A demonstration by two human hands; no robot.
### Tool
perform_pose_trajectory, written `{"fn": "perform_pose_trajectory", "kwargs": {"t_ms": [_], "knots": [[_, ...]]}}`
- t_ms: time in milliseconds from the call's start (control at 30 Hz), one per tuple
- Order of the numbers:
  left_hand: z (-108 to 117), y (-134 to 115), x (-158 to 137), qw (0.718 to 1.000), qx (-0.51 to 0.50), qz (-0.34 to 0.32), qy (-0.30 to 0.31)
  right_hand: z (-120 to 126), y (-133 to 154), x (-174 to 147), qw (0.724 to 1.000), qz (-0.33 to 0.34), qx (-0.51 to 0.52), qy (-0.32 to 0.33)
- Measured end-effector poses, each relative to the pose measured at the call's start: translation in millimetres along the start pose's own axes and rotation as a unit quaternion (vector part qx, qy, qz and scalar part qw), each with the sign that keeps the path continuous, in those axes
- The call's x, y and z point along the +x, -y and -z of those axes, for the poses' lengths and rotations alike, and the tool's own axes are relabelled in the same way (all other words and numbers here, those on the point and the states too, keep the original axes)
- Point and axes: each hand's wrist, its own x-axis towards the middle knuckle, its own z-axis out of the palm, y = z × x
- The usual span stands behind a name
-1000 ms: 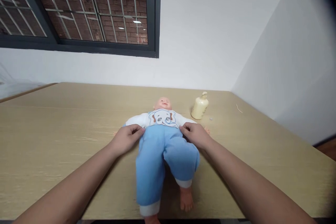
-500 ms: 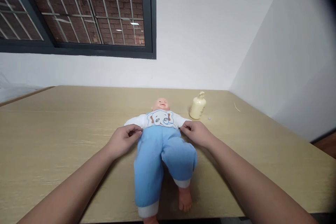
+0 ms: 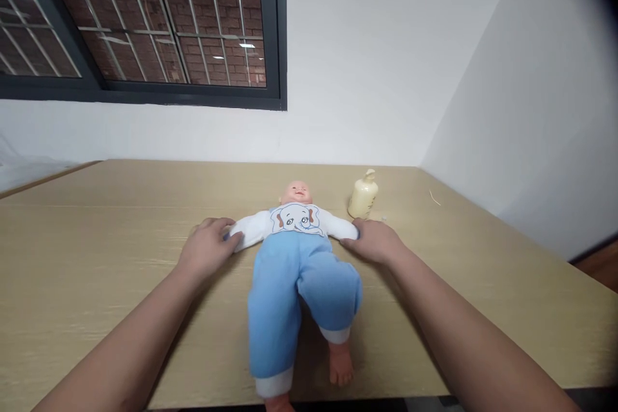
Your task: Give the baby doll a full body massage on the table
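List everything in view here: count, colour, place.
doll: 1, blue and white clothes, centre
bottle: 1, cream, right of doll
speck: 1, whitish, beside bottle
strand: 1, pale, table's right
table: 1, tan, under doll
window: 1, dark frame, upper left
bars: several, silvery, across window
bricks: many, brown, behind bars
walls: 2, white, behind and right
sheeting: count unclear, whitish, far left
left hand: 1, bare, on doll's sleeve
right hand: 1, bare, on other sleeve
forearms: 2, bare, both sides

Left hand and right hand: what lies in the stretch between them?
The head view shows the doll between the left hand and right hand: its white sleeves, with the elephant bib in the middle.
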Motion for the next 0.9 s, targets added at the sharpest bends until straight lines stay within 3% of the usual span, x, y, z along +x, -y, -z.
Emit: {"fn": "perform_pose_trajectory", "kwargs": {"t_ms": [200, 367, 500, 567, 633, 733, 800, 833, 900], "knots": [[-3.6, 9.9, 5.7, 0.994, -0.036, 0.026, 0.104, 0.8, -2.3, 1.9, 1.0, 0.0, 0.009, 0.018], [-3.1, 10.3, 5.3, 0.993, -0.043, 0.032, 0.101, 3.2, -15.2, 8.3, 0.998, -0.024, 0.048, 0.023], [-4.3, 13.5, 6.5, 0.992, -0.082, 0.051, 0.084, 2.6, -27.4, 13.3, 0.979, -0.047, 0.194, 0.047], [-4.4, 13.2, 6.3, 0.981, -0.165, 0.073, 0.072, 2.9, -31.8, 15.3, 0.946, -0.049, 0.315, 0.058], [-2.9, 11.0, 6.1, 0.944, -0.307, 0.099, 0.064, 4.3, -34.1, 17.3, 0.889, -0.038, 0.452, 0.058], [1.8, 5.6, 6.5, 0.828, -0.548, 0.109, 0.039, 6.2, -32.3, 21.4, 0.767, -0.014, 0.64, 0.036], [4.0, 0.9, 5.8, 0.751, -0.654, 0.091, 0.023, 4.7, -26.3, 24.5, 0.692, -0.001, 0.722, 0.006], [3.9, -2.1, 4.7, 0.729, -0.679, 0.078, 0.017, 2.6, -21.7, 25.7, 0.663, 0.006, 0.749, -0.013], [0.3, -9.2, 0.2, 0.735, -0.677, 0.042, 0.013, -4.3, -9.8, 26.2, 0.63, 0.011, 0.775, -0.056]]}}
